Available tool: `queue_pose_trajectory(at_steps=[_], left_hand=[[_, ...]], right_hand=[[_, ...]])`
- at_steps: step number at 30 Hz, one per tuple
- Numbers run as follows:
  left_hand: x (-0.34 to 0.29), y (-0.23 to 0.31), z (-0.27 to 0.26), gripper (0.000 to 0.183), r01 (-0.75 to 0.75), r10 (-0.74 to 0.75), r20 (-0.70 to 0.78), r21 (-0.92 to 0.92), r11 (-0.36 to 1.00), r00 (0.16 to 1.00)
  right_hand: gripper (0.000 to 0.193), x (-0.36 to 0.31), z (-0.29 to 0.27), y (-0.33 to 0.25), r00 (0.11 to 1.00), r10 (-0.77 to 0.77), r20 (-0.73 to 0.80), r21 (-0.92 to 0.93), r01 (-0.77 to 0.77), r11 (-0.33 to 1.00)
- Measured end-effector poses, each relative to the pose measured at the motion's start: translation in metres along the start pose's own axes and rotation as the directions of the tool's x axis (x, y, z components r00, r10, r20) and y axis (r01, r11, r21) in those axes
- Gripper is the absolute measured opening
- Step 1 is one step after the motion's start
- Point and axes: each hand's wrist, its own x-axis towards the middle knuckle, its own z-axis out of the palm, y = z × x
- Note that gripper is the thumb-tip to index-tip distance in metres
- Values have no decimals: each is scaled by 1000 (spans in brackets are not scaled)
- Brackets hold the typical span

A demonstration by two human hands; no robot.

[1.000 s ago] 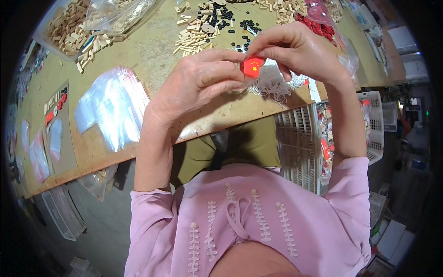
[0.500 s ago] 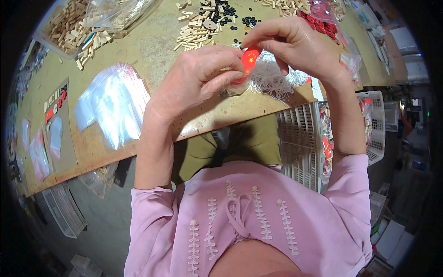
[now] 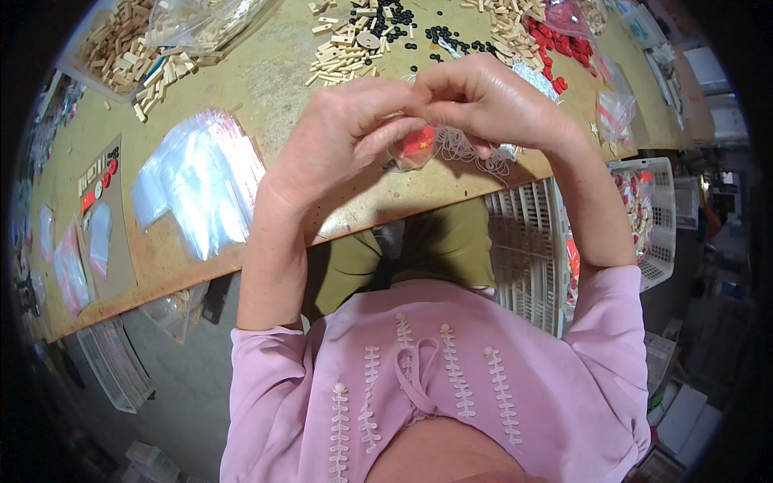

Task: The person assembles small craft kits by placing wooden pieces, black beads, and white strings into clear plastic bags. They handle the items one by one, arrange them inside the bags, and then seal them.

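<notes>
Close together over the table's front edge, my left hand (image 3: 334, 141) and my right hand (image 3: 495, 101) meet with fingertips pinched. Below them hangs a small clear plastic bag (image 3: 412, 158), with a red flag piece bearing yellow stars (image 3: 419, 142) inside. Both hands are closed at the bag's top edge, which the fingers largely hide. Just behind and right of the bag lies a heap of white elastic cords (image 3: 475, 153), partly covered by my right hand.
Flat clear bags (image 3: 201, 185) are stacked at left, near a sample board (image 3: 113, 233). Wooden pieces (image 3: 342, 56), small black rings (image 3: 459, 40) and red parts (image 3: 572, 44) lie at the back. A white plastic crate (image 3: 523, 233) of filled bags stands beside the table at right.
The red flag piece has gone from between my fingers down into the clear bag. My right hand has moved left and down to meet my left hand at the bag's top.
</notes>
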Motion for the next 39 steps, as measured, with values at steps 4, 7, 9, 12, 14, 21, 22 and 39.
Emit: queue_pose_trajectory(at_steps=[4,7,9,12,14,21,22,39], left_hand=[[0,-5,-1,16,-19,19,-5,55,998,1000],[0,-3,3,15,-47,56,-72,125,991,996],[2,-3,1,17,-75,81,-59,92,993,995],[5,-1,-6,15,-118,118,-15,-11,993,993],[6,2,-6,13,-87,72,-75,-218,972,995],[3,-24,0,12,327,-387,-147,-315,891,911],[3,-25,4,13,400,-431,-90,-241,884,898],[61,-86,33,25,428,-521,183,381,820,834]], right_hand=[[16,-9,-12,1,996,65,67,233,-79,969],[12,-12,-7,-1,998,57,10,143,-58,988],[10,-8,-2,12,989,-130,-64,-34,128,991],[8,-18,0,8,932,-338,-133,-266,295,918],[10,-29,3,12,872,-466,-148,-380,385,841],[25,-120,48,4,887,-317,-337,-151,281,948],[25,-126,53,5,894,-273,-355,-117,247,962],[19,-139,90,60,783,-291,-550,-140,257,956]])
